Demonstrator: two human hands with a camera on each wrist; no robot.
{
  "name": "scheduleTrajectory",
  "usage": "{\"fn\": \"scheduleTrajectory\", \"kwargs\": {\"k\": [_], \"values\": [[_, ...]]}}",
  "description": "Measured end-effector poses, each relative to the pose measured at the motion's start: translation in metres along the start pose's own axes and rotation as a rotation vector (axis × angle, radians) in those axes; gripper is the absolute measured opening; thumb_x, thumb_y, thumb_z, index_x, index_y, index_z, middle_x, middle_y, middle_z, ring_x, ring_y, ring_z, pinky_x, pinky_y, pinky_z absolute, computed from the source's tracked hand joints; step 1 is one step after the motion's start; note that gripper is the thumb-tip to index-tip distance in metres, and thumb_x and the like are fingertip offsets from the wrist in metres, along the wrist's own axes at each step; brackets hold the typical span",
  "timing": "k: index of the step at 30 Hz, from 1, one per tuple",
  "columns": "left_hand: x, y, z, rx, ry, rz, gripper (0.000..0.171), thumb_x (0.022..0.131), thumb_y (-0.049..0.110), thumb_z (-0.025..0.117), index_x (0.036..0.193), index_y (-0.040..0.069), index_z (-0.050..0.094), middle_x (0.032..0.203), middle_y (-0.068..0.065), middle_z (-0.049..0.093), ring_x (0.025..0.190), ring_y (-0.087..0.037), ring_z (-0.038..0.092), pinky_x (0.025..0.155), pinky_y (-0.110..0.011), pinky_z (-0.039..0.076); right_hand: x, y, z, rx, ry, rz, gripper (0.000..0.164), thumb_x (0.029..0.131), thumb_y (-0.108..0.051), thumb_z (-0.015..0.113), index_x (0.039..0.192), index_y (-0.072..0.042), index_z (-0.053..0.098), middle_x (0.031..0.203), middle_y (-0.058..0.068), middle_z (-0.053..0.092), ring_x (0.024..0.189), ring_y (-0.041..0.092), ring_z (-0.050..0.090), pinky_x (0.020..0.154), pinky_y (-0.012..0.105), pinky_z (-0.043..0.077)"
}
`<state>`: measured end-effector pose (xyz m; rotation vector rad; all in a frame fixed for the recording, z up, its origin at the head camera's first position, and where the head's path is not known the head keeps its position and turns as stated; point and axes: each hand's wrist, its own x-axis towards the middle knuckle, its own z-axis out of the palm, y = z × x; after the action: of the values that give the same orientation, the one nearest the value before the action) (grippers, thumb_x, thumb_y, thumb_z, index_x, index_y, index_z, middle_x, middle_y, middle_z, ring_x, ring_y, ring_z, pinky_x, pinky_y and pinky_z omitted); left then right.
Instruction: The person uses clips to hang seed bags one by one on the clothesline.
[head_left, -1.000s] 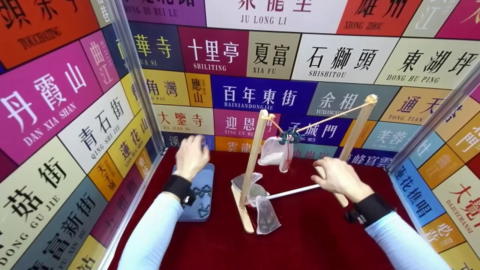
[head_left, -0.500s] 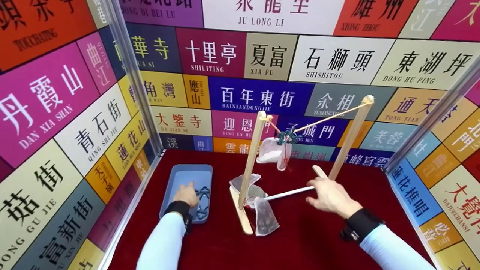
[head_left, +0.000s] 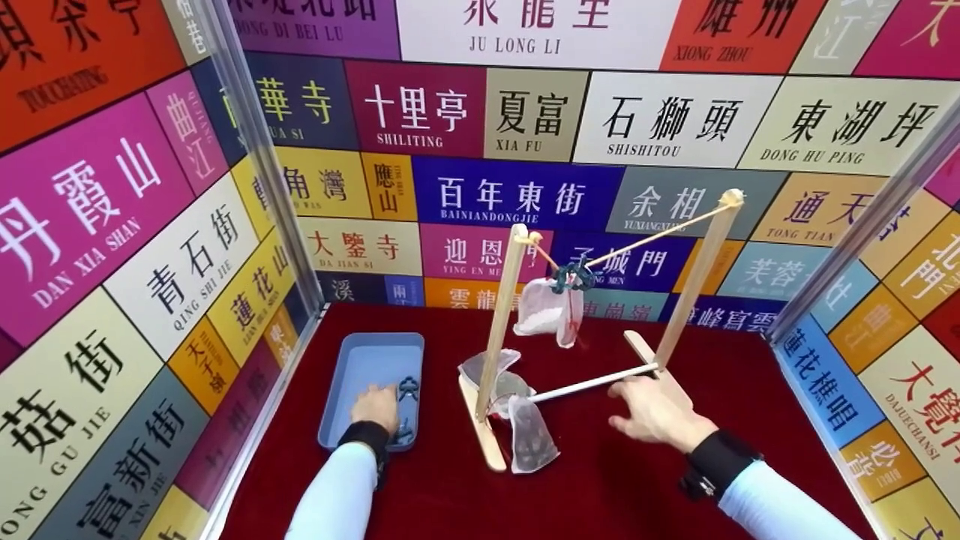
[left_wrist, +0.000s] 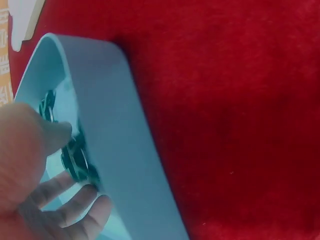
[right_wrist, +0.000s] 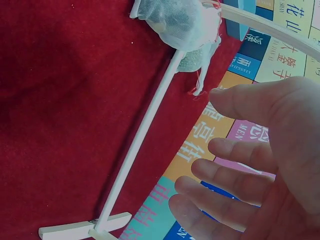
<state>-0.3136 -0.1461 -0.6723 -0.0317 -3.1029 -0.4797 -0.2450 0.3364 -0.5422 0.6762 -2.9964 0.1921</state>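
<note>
My left hand (head_left: 375,409) reaches down into a blue plastic tray (head_left: 367,345). In the left wrist view its thumb and curled fingers pinch a dark green plastic clip (left_wrist: 76,159) beside the tray wall. Another green clip (left_wrist: 47,105) lies farther along the tray. My right hand (head_left: 652,412) hovers in front of the right foot of a wooden frame (head_left: 694,289), fingers relaxed and apart, holding nothing. From the cord (head_left: 652,236) strung between the frame's posts, a white mesh bag (head_left: 544,307) hangs by a cluster of green clips (head_left: 571,276).
Several mesh bags (head_left: 532,435) lie at the left post's foot on the red cloth (head_left: 600,480). A white rod (head_left: 592,382) joins the two posts low down. Printed panels (head_left: 517,195) wall in the back and both sides.
My left hand has come down from above the tray to the clips inside it. My right hand has drawn back from the right post toward me.
</note>
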Motion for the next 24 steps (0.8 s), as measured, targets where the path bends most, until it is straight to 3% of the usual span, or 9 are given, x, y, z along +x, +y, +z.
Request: {"fn": "scheduleTrajectory", "kwargs": {"k": [5, 10, 13, 15, 16, 18, 22, 24], "values": [[0.002, -0.006, 0.011, -0.006, 0.039, -0.022, 0.04, 0.09, 0.01, 0.083, 0.128, 0.001, 0.075, 0.119, -0.034, 0.072, 0.107, -0.055, 0.072, 0.091, -0.069, 0.064, -0.001, -0.001, 0.0, -0.009, -0.031, 0.02, 0.039, 0.087, -0.028, 0.091, 0.115, -0.003, 0.081, 0.11, 0.015, 0.081, 0.109, 0.039, 0.078, 0.098, 0.053, 0.062], [0.007, -0.011, 0.013, -0.032, -0.001, -0.028, 0.036, 0.085, 0.009, 0.085, 0.117, -0.006, 0.075, 0.114, -0.034, 0.071, 0.1, -0.053, 0.075, 0.087, -0.065, 0.066, -0.003, -0.003, 0.0, 0.003, -0.05, 0.033, 0.038, 0.088, -0.028, 0.091, 0.115, -0.004, 0.081, 0.109, 0.014, 0.081, 0.109, 0.039, 0.078, 0.097, 0.054, 0.063], [0.02, -0.028, 0.034, -0.05, 0.017, 0.007, 0.025, 0.083, 0.009, 0.084, 0.103, -0.006, 0.077, 0.108, -0.03, 0.072, 0.094, -0.051, 0.076, 0.083, -0.062, 0.067, -0.005, -0.004, 0.002, 0.011, -0.05, 0.042, 0.036, 0.088, -0.029, 0.09, 0.114, -0.006, 0.081, 0.108, 0.012, 0.08, 0.109, 0.039, 0.078, 0.096, 0.054, 0.064], [0.029, -0.041, 0.051, -0.051, 0.074, 0.055, 0.016, 0.082, 0.009, 0.08, 0.094, -0.001, 0.078, 0.101, -0.027, 0.073, 0.091, -0.047, 0.076, 0.08, -0.058, 0.067, -0.006, -0.005, 0.003, 0.005, -0.049, 0.044, 0.035, 0.087, -0.03, 0.09, 0.113, -0.007, 0.082, 0.107, 0.011, 0.08, 0.108, 0.039, 0.078, 0.094, 0.054, 0.064], [0.029, -0.042, 0.051, -0.054, 0.088, 0.067, 0.012, 0.081, 0.008, 0.08, 0.09, 0.001, 0.077, 0.097, -0.025, 0.074, 0.089, -0.046, 0.076, 0.078, -0.058, 0.067, -0.007, -0.005, 0.003, 0.006, -0.05, 0.047, 0.034, 0.087, -0.03, 0.09, 0.113, -0.008, 0.082, 0.107, 0.011, 0.081, 0.108, 0.039, 0.078, 0.093, 0.054, 0.065], [0.023, -0.037, 0.039, -0.089, 0.103, 0.07, 0.004, 0.082, 0.005, 0.077, 0.084, 0.003, 0.075, 0.092, -0.023, 0.075, 0.088, -0.046, 0.076, 0.078, -0.059, 0.066, -0.009, -0.005, 0.004, 0.008, -0.054, 0.056, 0.033, 0.087, -0.03, 0.09, 0.111, -0.009, 0.083, 0.107, 0.011, 0.081, 0.107, 0.038, 0.079, 0.09, 0.054, 0.065], [0.002, 0.0, -0.014, -0.182, 0.105, 0.036, 0.009, 0.087, -0.001, 0.07, 0.08, 0.005, 0.07, 0.085, -0.019, 0.077, 0.086, -0.045, 0.077, 0.079, -0.058, 0.065, -0.012, -0.002, 0.004, 0.03, -0.071, 0.071, 0.031, 0.087, -0.029, 0.091, 0.109, -0.008, 0.083, 0.105, 0.01, 0.084, 0.104, 0.035, 0.08, 0.088, 0.052, 0.065], [0.0, 0.014, -0.027, -0.229, 0.108, 0.016, 0.01, 0.091, 0.001, 0.069, 0.083, 0.006, 0.071, 0.086, -0.016, 0.078, 0.087, -0.042, 0.078, 0.081, -0.056, 0.065, -0.013, -0.001, 0.004, 0.042, -0.077, 0.083, 0.03, 0.088, -0.029, 0.091, 0.109, -0.009, 0.084, 0.105, 0.009, 0.085, 0.103, 0.033, 0.081, 0.087, 0.051, 0.065]]}}
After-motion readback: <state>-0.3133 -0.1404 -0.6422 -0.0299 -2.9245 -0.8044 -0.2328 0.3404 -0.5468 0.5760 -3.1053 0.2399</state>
